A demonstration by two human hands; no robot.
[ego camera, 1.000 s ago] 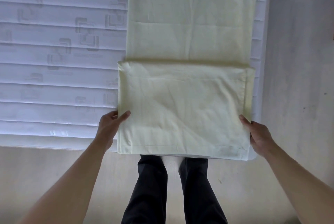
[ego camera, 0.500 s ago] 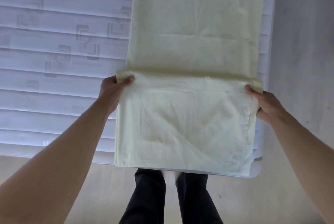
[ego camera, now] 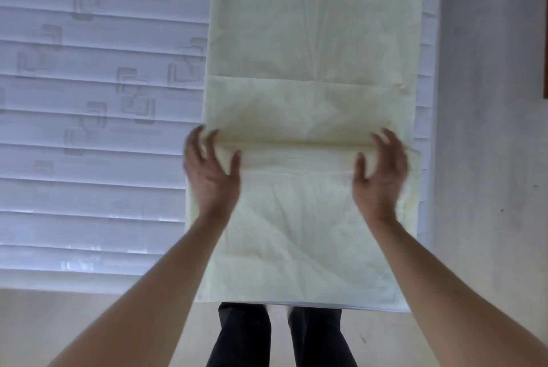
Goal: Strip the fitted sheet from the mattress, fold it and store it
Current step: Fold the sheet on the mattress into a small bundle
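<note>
Pale yellow sheet (ego camera: 311, 70) folded on mattress (ego camera: 89, 99), left hand (ego camera: 212, 172) and right hand (ego camera: 381, 174) spread, seemingly holding nothing

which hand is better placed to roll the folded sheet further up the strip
Neither clearly: left hand and right hand sit level at opposite ends of the folded sheet, fingers spread over its far edge. It looks like a two-handed move.

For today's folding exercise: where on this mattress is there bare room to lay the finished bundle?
Bare mattress stretches left of the sheet. Only a thin strip shows along the sheet's right edge. Both hands, left hand and right hand, crowd the fold.
</note>
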